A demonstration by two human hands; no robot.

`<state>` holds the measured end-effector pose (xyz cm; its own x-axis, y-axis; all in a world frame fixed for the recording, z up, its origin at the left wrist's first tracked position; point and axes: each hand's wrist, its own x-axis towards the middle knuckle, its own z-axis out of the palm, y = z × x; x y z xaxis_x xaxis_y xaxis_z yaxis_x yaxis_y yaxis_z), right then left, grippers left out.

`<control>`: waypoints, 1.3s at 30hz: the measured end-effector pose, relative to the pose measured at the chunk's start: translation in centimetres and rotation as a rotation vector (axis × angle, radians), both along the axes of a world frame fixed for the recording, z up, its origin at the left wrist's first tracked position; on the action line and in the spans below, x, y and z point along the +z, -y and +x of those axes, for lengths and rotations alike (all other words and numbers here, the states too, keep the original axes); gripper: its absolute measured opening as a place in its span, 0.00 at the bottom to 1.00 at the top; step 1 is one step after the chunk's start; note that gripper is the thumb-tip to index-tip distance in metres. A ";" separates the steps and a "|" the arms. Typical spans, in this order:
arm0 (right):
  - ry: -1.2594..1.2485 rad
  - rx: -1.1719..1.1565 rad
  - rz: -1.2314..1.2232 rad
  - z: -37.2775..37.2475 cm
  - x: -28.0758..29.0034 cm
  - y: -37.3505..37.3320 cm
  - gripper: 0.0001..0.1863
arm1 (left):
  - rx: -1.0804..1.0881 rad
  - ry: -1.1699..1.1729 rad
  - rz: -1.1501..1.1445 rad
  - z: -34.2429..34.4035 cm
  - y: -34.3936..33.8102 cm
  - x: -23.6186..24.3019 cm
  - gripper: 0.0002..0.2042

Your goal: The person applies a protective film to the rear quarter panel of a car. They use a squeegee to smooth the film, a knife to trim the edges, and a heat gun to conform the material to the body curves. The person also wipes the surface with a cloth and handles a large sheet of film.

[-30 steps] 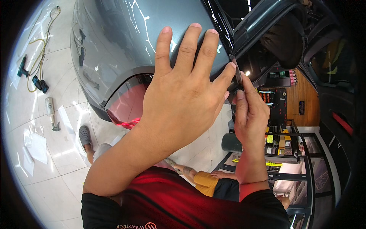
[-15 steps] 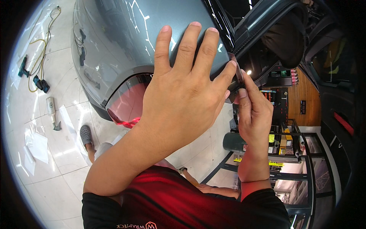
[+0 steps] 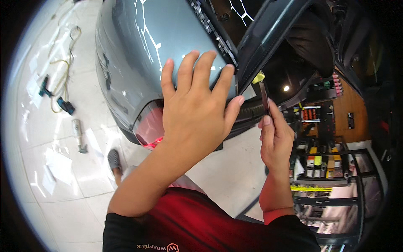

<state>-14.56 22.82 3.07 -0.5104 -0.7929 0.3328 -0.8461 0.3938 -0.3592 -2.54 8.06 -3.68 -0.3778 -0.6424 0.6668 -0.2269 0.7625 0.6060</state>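
Observation:
My left hand [image 3: 197, 94] lies spread over the glossy grey-blue body panel [image 3: 172, 33] of a car, above the red tail light [image 3: 151, 122]. Its fingers are stretched out and hold nothing. To the right, beside the panel's edge, my right hand [image 3: 277, 136] pinches a thin, dark, flat tool [image 3: 264, 98] between thumb and fingers; I cannot make out its exact kind. The tool points up into the gap at the open body edge. Close to its tip sits a small yellow piece [image 3: 259, 77], partly crumpled-looking.
On the tiled floor at left lie a yellow cable [image 3: 67, 63], a dark teal power tool [image 3: 44, 87], a light-coloured tool [image 3: 78, 135] and white sheets [image 3: 58, 166]. A foot in a grey clog [image 3: 114, 159] shows below. Stocked shelves [image 3: 321, 161] stand at right.
My right hand has drawn the tool away from the panel's edge, and the yellow piece now shows. My left hand has shifted down and left, apart from the tool. The whole view has shifted.

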 end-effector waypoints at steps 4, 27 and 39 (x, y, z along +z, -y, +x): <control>0.117 -0.003 -0.077 -1.7 -0.4 -3.7 0.18 | 0.083 0.139 -0.046 -0.5 -1.4 1.4 0.23; 0.519 0.114 -0.106 -10.4 -10.1 -19.4 0.17 | 0.243 0.325 -0.183 -3.4 1.7 5.0 0.11; 0.559 0.086 -0.080 -11.4 -10.7 -21.4 0.18 | 0.496 0.206 0.005 -5.9 1.1 4.6 0.22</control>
